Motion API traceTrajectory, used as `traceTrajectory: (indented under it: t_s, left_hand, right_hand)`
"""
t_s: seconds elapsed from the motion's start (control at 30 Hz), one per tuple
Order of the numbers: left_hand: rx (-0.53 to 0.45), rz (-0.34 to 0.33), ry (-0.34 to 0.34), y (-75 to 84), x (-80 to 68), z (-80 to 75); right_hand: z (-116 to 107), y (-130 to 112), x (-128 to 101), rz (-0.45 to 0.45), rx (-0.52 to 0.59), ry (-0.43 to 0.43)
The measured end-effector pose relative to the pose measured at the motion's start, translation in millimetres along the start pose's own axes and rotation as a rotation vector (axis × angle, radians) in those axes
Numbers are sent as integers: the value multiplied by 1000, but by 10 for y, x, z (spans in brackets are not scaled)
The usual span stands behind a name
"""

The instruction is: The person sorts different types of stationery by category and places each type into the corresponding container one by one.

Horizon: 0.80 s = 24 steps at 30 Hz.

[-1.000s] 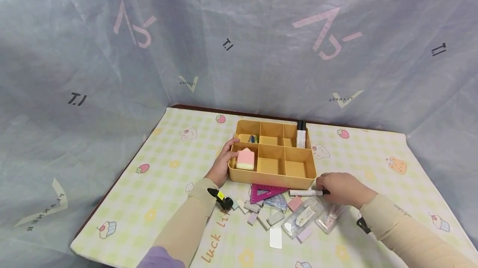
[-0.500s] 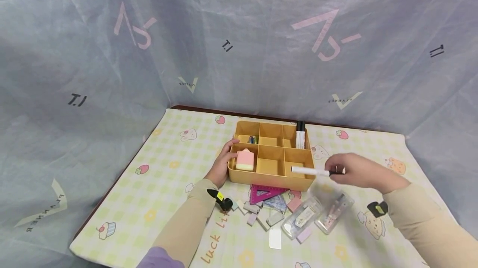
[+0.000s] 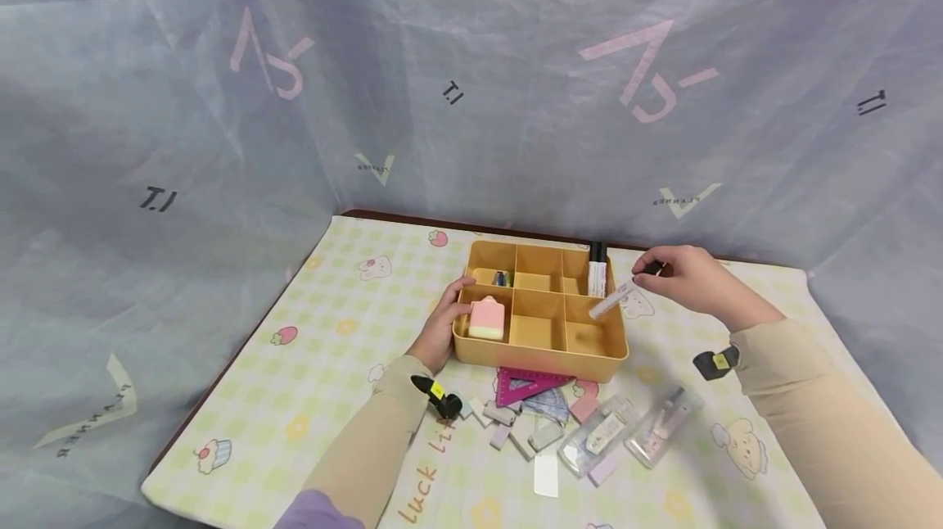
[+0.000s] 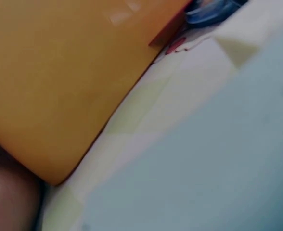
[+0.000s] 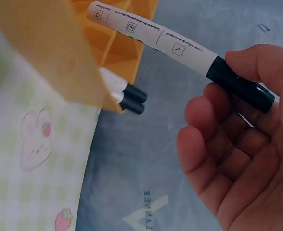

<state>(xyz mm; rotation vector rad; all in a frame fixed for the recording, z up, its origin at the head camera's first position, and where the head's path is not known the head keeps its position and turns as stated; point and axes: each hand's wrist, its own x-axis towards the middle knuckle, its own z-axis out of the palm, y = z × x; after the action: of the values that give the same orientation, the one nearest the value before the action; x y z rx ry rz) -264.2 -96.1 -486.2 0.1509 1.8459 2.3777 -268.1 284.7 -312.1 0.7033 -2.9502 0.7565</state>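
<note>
A yellow six-compartment organizer box (image 3: 541,359) stands on the table. My left hand (image 3: 435,334) holds its left wall, fingers over the rim. My right hand (image 3: 692,279) pinches a white marker (image 3: 615,297) by its black cap. The marker slants down, its white end over the front right compartment; the right wrist view shows thumb and fingers around the cap. Two more white markers (image 3: 597,273) with black caps lean in the back right compartment. A pink and cream item (image 3: 486,319) lies front left, and small blue and green pieces (image 3: 503,278) lie back left.
Before the box lie a magenta set square (image 3: 525,386), a clear protractor (image 3: 547,404), several erasers (image 3: 521,437), a white card (image 3: 546,475) and two clear plastic packages (image 3: 598,435), (image 3: 663,427). A grey curtain (image 3: 471,103) hangs behind the patterned tablecloth (image 3: 354,300).
My right hand has lifted the marker from in front of the box, up and back to its right side, tilting it from level to slanting. My left hand stays at the box.
</note>
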Motion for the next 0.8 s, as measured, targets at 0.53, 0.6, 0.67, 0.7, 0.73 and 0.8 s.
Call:
traceTrajectory:
  t_s: [0.53,0.6,0.67,0.7,0.73,0.8]
  left_hand:
    - [-20,10,-5,-17,24,-17]
    - [-18,12,-5,-19,28,-18]
    - [-16,10,-3,-20,28,-20]
    - [-14,9,-3,-18,26,-21]
    - [-14,8,-3,-17,25,-21]
    - [-12,8,-3,-18,27,-28]
  right_hand:
    - [378,8,400,132,42,278]
    - [437,21,425,178,25,260]
    - [487,40,447,191,6,253]
    - [507,49,455,186,1,256]
    - [526,58,463,176,-6,258]
    - [558,72,479,147,-16,261]
